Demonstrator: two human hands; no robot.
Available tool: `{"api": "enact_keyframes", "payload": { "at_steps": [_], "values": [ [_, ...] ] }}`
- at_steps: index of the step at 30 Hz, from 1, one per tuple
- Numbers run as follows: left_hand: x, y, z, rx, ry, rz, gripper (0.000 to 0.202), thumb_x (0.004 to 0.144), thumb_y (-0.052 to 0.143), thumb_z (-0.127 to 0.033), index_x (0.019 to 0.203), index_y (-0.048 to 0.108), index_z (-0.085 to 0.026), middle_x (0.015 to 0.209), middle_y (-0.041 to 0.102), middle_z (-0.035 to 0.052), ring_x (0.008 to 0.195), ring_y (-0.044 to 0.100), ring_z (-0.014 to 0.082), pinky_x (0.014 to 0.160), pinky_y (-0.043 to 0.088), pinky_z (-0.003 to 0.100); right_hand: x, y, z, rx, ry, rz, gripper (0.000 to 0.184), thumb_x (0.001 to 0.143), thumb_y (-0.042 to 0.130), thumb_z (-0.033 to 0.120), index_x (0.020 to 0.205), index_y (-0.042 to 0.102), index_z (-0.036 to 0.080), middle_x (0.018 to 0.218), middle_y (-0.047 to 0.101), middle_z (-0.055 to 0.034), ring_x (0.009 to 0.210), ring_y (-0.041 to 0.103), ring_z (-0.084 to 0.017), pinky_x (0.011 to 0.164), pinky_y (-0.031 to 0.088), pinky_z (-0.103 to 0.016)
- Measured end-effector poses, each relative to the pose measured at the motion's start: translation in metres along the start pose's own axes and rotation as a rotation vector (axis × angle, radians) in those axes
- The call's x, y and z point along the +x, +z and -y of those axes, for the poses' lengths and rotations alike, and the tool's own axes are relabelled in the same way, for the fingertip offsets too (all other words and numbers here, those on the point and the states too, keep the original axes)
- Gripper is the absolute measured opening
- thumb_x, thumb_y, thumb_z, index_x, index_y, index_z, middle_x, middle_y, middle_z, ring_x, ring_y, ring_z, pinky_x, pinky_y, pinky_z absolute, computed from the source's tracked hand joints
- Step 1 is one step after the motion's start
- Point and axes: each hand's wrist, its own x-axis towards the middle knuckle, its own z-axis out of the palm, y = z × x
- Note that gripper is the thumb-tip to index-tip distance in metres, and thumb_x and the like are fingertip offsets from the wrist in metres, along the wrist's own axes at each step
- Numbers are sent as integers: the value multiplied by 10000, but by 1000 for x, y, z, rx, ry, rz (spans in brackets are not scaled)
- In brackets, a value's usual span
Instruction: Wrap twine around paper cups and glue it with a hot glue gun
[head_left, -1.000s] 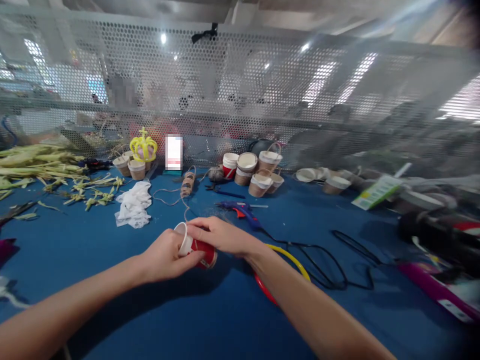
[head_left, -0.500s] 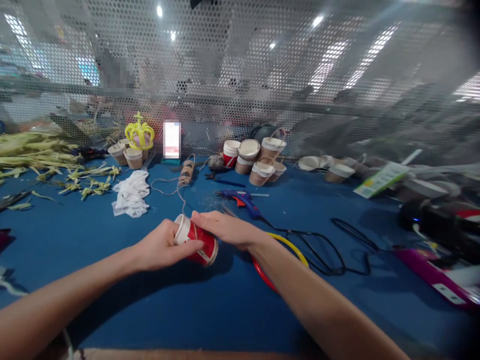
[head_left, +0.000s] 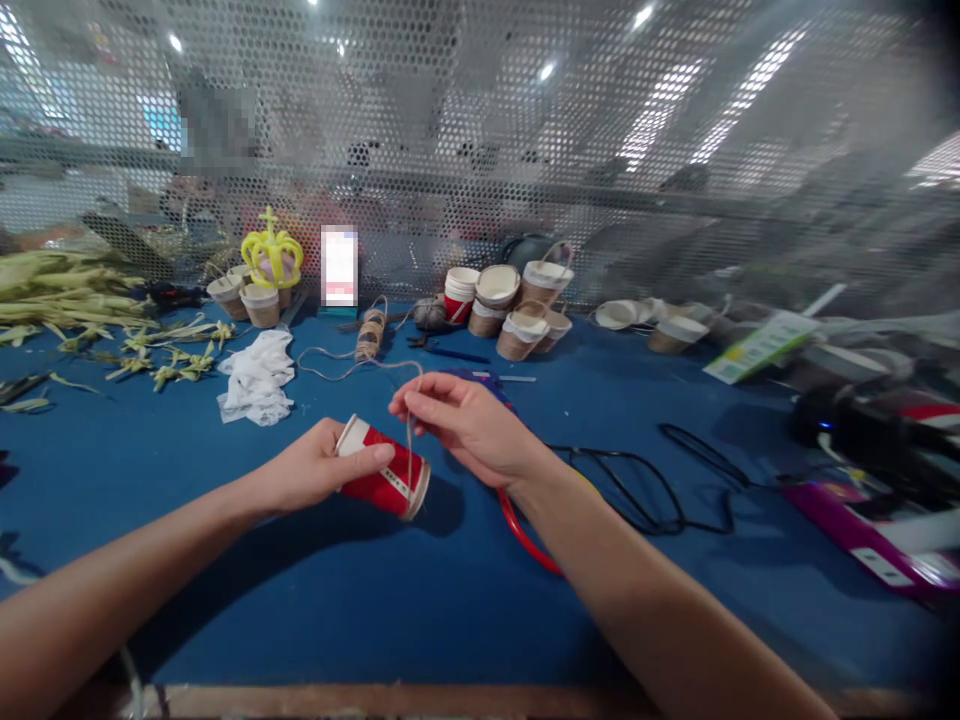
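Note:
My left hand (head_left: 319, 465) is closed around a red and white paper cup (head_left: 379, 480), tilted on its side with the white rim toward the upper left. Twine (head_left: 410, 440) runs across the cup near its base and up to my right hand (head_left: 457, 420), which pinches it between thumb and fingers just above the cup. From there the strand trails back to a twine spool (head_left: 370, 335) on the blue table. A blue glue gun (head_left: 476, 378) lies partly hidden behind my right hand.
Several twine-wrapped cups (head_left: 523, 332) stand along the perforated metal screen. A crumpled white cloth (head_left: 257, 378), corn husks (head_left: 67, 285) and a yellow crown (head_left: 271, 255) are on the left. At right lie a black cable (head_left: 637, 500) and a purple power strip (head_left: 855, 530); a red ring (head_left: 525, 535) sits by my right forearm.
My right hand has lifted off the cup's side and now draws the twine up, away from it. The cup has shifted slightly left and up in view.

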Motion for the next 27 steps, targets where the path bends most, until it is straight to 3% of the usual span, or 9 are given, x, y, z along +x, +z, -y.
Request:
{"api": "enact_keyframes", "payload": {
  "at_steps": [3, 7, 19, 27],
  "values": [
    [2, -1, 1, -158, -91, -40, 329, 674, 617, -443, 599, 566, -127, 512, 511, -32, 458, 407, 67, 465, 292, 190, -2, -7, 4, -63, -122, -99, 47, 674, 662, 215, 709, 657, 185, 664, 609, 26, 573, 482, -55, 535, 364, -195],
    [4, 0, 0, -266, -172, -59, 311, 628, 675, -418, 669, 625, -114, 566, 603, 6, 502, 510, 93, 506, 361, 202, -3, -10, 4, -134, -173, -174, 61, 660, 675, 219, 700, 656, 178, 680, 614, 15, 589, 488, -63, 551, 367, -210],
    [4, 1, -3, -311, -280, -130, 288, 619, 685, -390, 628, 616, -110, 516, 613, -1, 427, 503, 77, 444, 346, 189, -4, -9, 1, -234, -196, -296, 136, 639, 680, 291, 692, 640, 173, 657, 602, 2, 589, 493, -92, 568, 386, -251],
    [2, 4, -7, -349, -276, -101, 261, 622, 686, -354, 590, 613, -106, 498, 606, -7, 431, 509, 71, 455, 372, 180, 1, -12, -4, -359, -158, -327, 130, 663, 659, 280, 693, 633, 157, 639, 604, -3, 562, 479, -88, 565, 384, -257]
  ]
}}
